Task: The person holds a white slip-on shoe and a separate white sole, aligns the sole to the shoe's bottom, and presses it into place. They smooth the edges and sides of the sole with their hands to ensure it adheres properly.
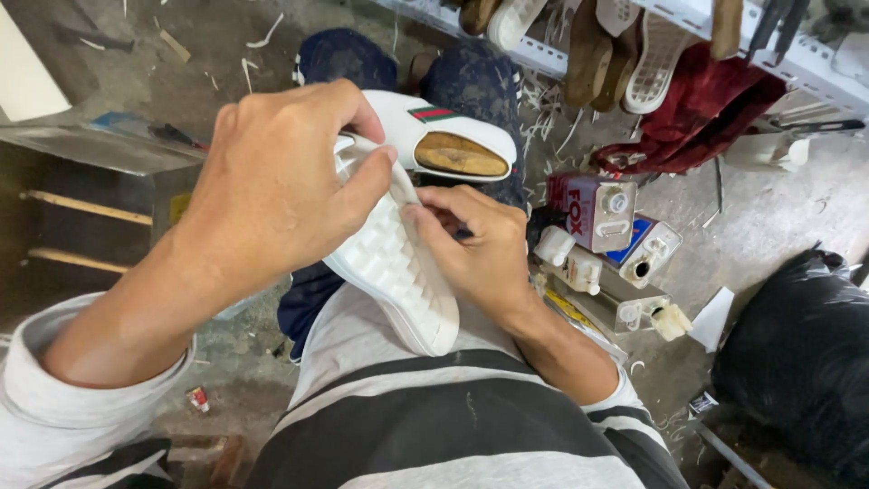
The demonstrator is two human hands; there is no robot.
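Evidently the white shoe [398, 244], sole up at the centre of the frame on the person's lap, is having its sole edge worked. The left hand [272, 190] is clamped over its upper end, while the right hand [480, 249], fingers curled against the sole's right edge, pinches something too hidden to name. Continuing would call for a firm, steady hold; glue cans [602, 213] stand just right.

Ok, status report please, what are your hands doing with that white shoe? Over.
Left hand grips white ridged-sole shoe, sole up. Right hand pinches its edge. Metal glue cans beside, nothing blocking.
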